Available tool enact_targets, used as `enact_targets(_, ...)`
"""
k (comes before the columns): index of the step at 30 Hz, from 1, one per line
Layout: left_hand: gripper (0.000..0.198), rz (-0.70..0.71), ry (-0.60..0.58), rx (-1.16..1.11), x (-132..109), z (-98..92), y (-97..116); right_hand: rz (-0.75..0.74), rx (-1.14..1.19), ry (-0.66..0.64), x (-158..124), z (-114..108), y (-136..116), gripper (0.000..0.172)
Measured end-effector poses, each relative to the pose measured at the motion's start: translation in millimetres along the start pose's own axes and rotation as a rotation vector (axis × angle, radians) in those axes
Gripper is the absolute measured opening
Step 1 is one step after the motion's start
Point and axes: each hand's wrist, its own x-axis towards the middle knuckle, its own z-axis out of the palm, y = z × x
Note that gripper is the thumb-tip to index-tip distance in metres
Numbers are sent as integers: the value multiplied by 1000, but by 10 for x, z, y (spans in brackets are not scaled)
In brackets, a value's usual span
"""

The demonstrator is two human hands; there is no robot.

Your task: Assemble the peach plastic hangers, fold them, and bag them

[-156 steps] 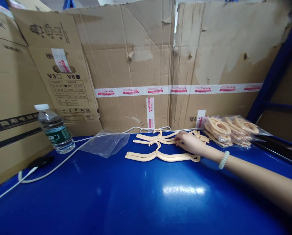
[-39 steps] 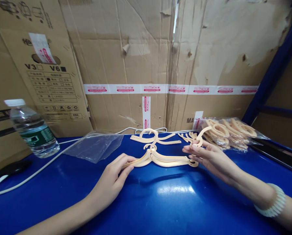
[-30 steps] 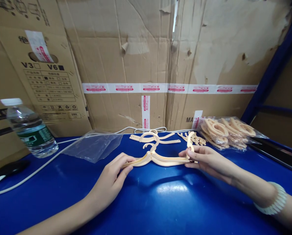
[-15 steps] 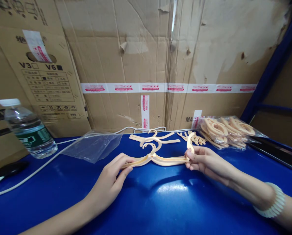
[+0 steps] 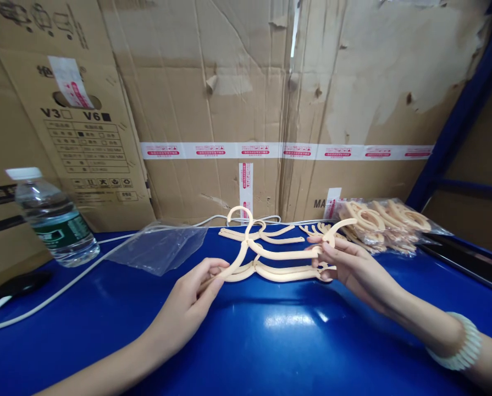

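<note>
Cream hanger (image 5: 248, 242) curving smoothly, rounded hook (image 5: 251, 221) rising; left hand (image 5: 198, 289) pinching one end; right hand (image 5: 357, 269) pinching curved piece (image 5: 343, 224) at other.

The cream hanger (image 5: 281, 255) is held up aslant, hook uppermost, one arm dropping steeply left, the other running nearly level to the right. At that right end a small curved piece (image 5: 345, 223), the same cream, sticks up and curls off to the right.
</note>
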Motion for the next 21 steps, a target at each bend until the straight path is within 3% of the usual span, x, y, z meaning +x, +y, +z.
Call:
enact_targets(3,21,32,31,93,50,-100,12,-74,-29,74,60,-89,-87,31)
enact_targets(6,18,164,66,310,111,-259,34,-133,-140,94,138,-313,-232,30)
enact_targets(9,19,276,35,432,137,-355,37,-94,-453,-89,185,-577,-384,27)
enact_targets(12,18,368,-68,550,116,-329,8,-69,-817,-318,190,-740,-453,24)
enact_targets(17,15,387,-197,673,55,-200,-69,-170,-1275,-376,228,-749,-384,19)
enact_targets(21,17,372,-215,668,30,-157,-73,-299,-1332,-361,195,-630,-382,21)
